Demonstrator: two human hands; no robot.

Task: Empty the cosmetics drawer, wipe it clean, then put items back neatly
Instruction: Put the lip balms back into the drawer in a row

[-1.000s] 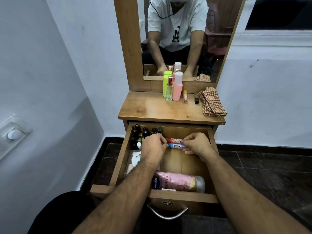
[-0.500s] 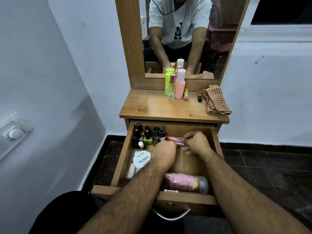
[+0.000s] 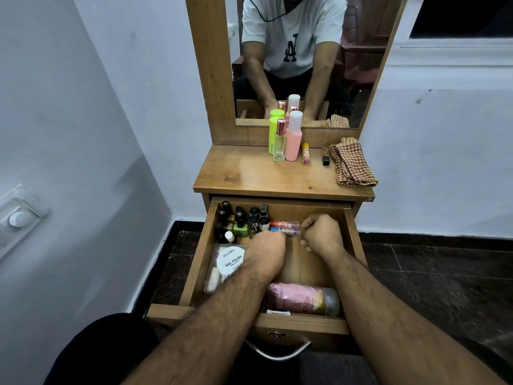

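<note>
Drawer (image 3: 198, 262) of light brown wood stands pulled out below the tabletop (image 3: 249, 173), and both your hands are down inside it. Your left hand (image 3: 266, 252) is curled knuckles-up near the middle; whether its grip closes on anything I cannot tell, since the fingers are hidden under the hand. Your right hand (image 3: 322, 232) is clenched at the right ends of two small tubes, one red (image 3: 283, 224) and one blue (image 3: 284, 230), lying side by side near the back wall; it looks to be pinching them, though the fingertips are hidden.

Those tubes should be light, stiff and smooth, so take them around the middle rather than by the caps, and lift both together only if the pinch feels sure. The cluster of small dark-capped nail polish bottles (image 3: 241, 220) at the back left is likely glass: small, top-heavy, easy to knock over. Lift them singly by the body. The white round nail polish wipes tub (image 3: 231, 261) at the left is flat and easy to take by its rim. The pink lotion bottle with a clear cap (image 3: 302, 300), lying on its side against the front wall, is the bulkiest and probably heaviest item; wrap your whole hand round its body.

On the tabletop, a few bottles and the checked cloth (image 3: 352, 165) wait near the mirror (image 3: 305, 59).
</note>
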